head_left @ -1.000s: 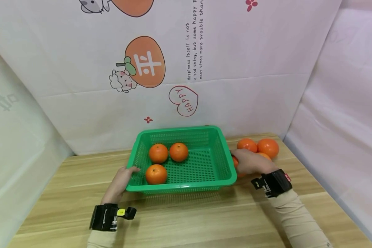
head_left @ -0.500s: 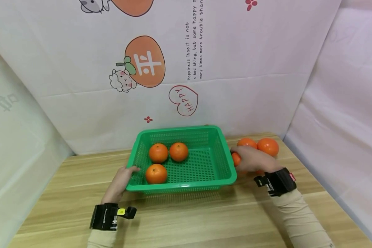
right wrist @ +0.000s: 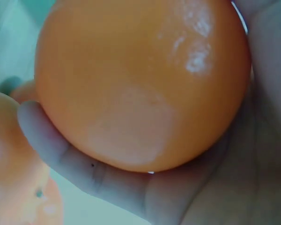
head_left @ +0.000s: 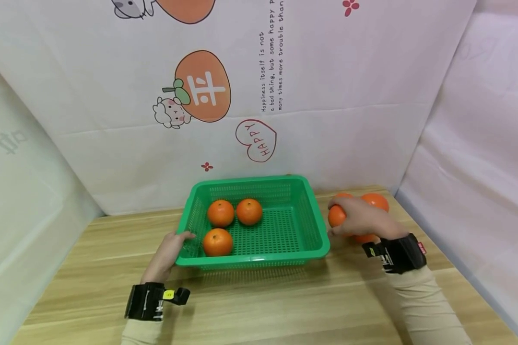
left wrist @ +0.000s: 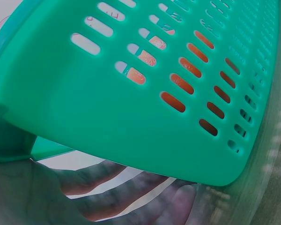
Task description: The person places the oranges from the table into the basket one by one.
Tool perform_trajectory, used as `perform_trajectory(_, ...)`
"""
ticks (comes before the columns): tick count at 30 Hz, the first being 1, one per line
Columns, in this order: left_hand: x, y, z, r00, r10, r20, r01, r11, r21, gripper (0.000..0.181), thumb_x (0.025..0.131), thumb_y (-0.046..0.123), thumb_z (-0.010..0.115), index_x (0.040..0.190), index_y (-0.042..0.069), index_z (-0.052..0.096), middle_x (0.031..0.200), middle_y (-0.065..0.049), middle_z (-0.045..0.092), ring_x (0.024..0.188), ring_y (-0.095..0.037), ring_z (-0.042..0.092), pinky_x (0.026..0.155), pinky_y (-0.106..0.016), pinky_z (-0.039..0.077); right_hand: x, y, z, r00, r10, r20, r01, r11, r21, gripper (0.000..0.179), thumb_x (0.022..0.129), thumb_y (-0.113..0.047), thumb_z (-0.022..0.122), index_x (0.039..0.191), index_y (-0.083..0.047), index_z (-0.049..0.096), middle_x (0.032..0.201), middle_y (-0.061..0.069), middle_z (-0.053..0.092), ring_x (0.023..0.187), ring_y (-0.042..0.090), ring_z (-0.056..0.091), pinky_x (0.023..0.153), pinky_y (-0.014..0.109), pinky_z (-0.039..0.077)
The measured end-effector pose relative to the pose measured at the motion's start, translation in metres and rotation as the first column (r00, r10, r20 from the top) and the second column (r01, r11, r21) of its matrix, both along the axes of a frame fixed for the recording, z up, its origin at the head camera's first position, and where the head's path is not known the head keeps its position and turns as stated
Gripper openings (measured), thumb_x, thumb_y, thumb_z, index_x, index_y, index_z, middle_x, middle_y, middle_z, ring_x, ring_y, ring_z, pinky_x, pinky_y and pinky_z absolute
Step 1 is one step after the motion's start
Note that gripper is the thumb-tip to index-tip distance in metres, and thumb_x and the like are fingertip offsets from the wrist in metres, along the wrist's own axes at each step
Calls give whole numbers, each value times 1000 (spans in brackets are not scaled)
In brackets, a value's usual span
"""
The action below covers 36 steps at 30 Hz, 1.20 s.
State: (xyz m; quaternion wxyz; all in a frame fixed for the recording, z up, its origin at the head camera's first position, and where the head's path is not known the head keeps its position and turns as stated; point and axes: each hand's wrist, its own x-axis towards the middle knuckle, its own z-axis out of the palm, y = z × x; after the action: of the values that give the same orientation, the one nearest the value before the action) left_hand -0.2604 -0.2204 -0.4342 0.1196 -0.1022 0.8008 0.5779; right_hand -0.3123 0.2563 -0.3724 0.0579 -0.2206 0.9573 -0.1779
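My left hand (head_left: pixel 166 254) grips the left end of a green plastic basket (head_left: pixel 252 258), thumb over the rim. In the left wrist view its fingers (left wrist: pixel 131 192) run along the outside of the slotted basket wall (left wrist: pixel 93 108). Three oranges, such as this front one (head_left: pixel 217 242), lie in the left half of the basket. Just right of the basket, my right hand (head_left: pixel 364 219) holds another orange (head_left: pixel 336 215). The right wrist view shows that orange (right wrist: pixel 140 84) filling the palm, with fingers curled round it.
More oranges, among them a rear one (head_left: pixel 376 201), sit on the wooden table (head_left: pixel 259 306) behind and beneath my right hand, partly hidden by it. White printed cloth (head_left: pixel 328 143) hangs behind the table, with more cloth at both sides.
My right hand has moved right, away from the basket's side, with the orange in its grip. More of that orange shows now. The left hand and basket have stayed in place.
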Motion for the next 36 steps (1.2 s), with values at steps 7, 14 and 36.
perform_trajectory(7, 0, -1, 1, 1000, -4, -6, 4, 1000, 1, 60, 107, 31, 46, 154, -6, 41, 115, -16, 73, 86, -14, 69, 74, -31, 57, 7, 2, 12, 999, -3, -34, 2, 1000, -23, 56, 78, -33, 90, 120, -6, 66, 107, 9, 69, 89, 21, 63, 74, 36, 53)
perform_trajectory(14, 2, -1, 2, 1000, 4, -3, -4, 1000, -2, 57, 107, 32, 46, 153, -3, 44, 130, -21, 67, 90, -14, 68, 78, -31, 57, 7, 0, 15, 998, 17, -68, -17, 1000, 8, 53, 77, -36, 91, 116, -7, 67, 104, 7, 69, 87, 20, 62, 73, 34, 53)
perform_trajectory(36, 4, -3, 1, 1000, -2, -25, 2, 1000, 8, 52, 108, 32, 47, 144, -5, 51, 114, -12, 67, 93, -16, 64, 79, -31, 54, 8, -10, 16, 996, 1, -86, 1, 1000, 22, 56, 80, -35, 88, 120, -3, 66, 105, 9, 71, 88, 21, 64, 73, 37, 56)
